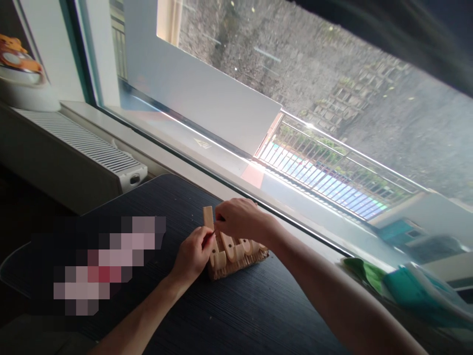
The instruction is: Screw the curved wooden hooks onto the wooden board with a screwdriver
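A small woven basket [242,265] stands on the dark table, holding several light wooden pieces [229,245] with dark round holes. My left hand [192,250] is closed in a pinch at the basket's left side, beside a flat wooden strip [208,215] that sticks up. Over the basket's far side, my right hand [244,218] is bent down, its fingers closed too. The fingertips of both hands nearly meet. Something thin and dark shows between them, too small to name. My right hand and forearm hide part of the basket.
The dark wood-grain table [295,315] runs up to a window sill [177,165]. A blurred-out patch [103,266] covers its left part. A white radiator [84,143] is at the left, with an orange toy [18,54] above it. At the right are a green item [364,273] and a teal box [417,296].
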The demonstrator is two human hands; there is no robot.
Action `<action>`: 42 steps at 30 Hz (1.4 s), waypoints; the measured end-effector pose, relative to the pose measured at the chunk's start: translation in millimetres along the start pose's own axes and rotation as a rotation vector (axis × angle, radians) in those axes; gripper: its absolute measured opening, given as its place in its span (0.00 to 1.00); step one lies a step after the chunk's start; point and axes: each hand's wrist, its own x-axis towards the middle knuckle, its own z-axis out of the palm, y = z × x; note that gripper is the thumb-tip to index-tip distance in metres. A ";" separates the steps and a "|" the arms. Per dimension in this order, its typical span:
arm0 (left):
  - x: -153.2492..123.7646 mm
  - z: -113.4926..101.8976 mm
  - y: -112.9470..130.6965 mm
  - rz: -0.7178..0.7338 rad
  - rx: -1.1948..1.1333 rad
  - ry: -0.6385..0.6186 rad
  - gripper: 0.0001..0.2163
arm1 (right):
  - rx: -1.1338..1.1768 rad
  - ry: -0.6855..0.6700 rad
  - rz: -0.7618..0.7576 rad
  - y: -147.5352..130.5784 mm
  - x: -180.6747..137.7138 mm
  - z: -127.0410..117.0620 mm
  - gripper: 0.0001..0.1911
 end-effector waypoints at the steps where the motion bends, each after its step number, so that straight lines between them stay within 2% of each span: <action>1: 3.8 -3.2 0.9 -0.005 0.017 -0.034 0.05 | 0.002 -0.007 -0.003 0.9 -0.4 -1.5 0.12; 5: 26.4 -17.4 2.7 -0.023 0.073 -0.182 0.03 | 0.002 -0.035 -0.041 2.6 -0.5 -6.6 0.10; 9: 40.4 -22.5 3.2 -0.029 0.073 -0.233 0.03 | -0.030 -0.047 -0.108 5.2 2.5 -7.6 0.11; 17: 26.4 -8.4 -2.8 -0.005 -0.023 -0.166 0.05 | 0.001 -0.005 -0.177 15.4 2.1 -4.1 0.12; 22: 24.2 -3.2 -6.3 0.020 -0.016 -0.123 0.06 | 0.078 0.006 -0.040 17.7 7.5 3.8 0.11; 26: 23.0 -2.1 -7.3 0.038 -0.023 -0.101 0.07 | 0.045 0.009 0.048 15.6 8.3 2.2 0.13; 32: 22.6 -1.7 -6.8 0.053 -0.049 -0.085 0.07 | 0.011 -0.015 -0.055 13.5 -1.3 -12.5 0.13; 36: 22.4 -0.5 -7.6 0.045 -0.055 -0.069 0.07 | -0.008 -0.021 -0.120 13.7 1.0 -8.4 0.12; 42: 22.2 -0.6 -8.0 0.046 -0.055 -0.073 0.07 | 0.032 0.013 -0.062 15.2 8.6 1.3 0.12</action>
